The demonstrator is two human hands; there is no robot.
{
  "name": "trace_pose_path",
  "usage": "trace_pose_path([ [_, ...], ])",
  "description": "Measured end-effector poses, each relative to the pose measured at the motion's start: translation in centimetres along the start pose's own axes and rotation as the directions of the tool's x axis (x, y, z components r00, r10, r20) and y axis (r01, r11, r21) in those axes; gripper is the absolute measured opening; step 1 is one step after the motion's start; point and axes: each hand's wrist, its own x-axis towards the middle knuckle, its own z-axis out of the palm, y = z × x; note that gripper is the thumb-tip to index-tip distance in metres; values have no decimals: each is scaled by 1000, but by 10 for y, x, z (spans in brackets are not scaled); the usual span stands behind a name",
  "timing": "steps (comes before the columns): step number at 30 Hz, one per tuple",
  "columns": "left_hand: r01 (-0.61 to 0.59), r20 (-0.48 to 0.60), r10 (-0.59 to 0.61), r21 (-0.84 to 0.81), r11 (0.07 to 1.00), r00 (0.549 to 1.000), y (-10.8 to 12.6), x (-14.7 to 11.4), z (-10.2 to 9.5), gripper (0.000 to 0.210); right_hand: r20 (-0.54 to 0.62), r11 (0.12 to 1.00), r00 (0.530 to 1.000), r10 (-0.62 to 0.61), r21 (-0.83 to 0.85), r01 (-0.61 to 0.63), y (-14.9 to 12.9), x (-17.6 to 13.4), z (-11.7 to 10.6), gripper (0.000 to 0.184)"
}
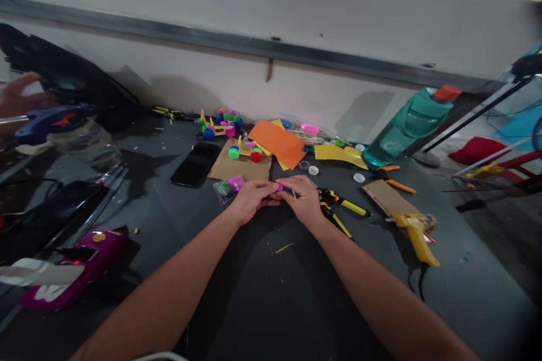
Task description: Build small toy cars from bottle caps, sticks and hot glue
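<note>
The hands [253,201] [303,198] mostly hide a small purple piece [280,187], its shape unclear.

Purple piece [280,187], small, seemingly round, partly covered

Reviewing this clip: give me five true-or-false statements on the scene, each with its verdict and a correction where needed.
1. The left hand and right hand are close together at a small purple piece. True.
2. The yellow glue gun lies to the left of both hands. False: it lies to their right.
3. The toy car on the cardboard sheet shows one green wheel and one red wheel. True.
4. The teal bottle has a blue cap. False: its orange cap shows.
5. The black smartphone lies right of that cardboard sheet. False: it lies left of it.
</note>
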Motion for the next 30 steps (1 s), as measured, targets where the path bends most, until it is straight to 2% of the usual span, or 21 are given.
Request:
trace_pose_path([
  [5,-24,-57,26,43,999,998,-3,1,1,20,7,999,999,39,19,-39,-7,0,-1,25],
  [10,-58,-56,62,74,996,996,-5,0,2,22,-24,990,992,125,67,-123,-9,1,-3,8],
  [17,-59,-48,60,35,998,997,-4,1,0,23,-69,976,978,196,108,-188,-3,0,-2,6],
  [23,-76,-62,79,58,995,995,-5,2,0,24,-70,979,980,184,96,-177,-1,-2,-1,4],
  [30,-69,-101,78,84,994,992,-5,1,4,22,-53,992,991,123,-11,-123,-4,-2,-2,9],
])
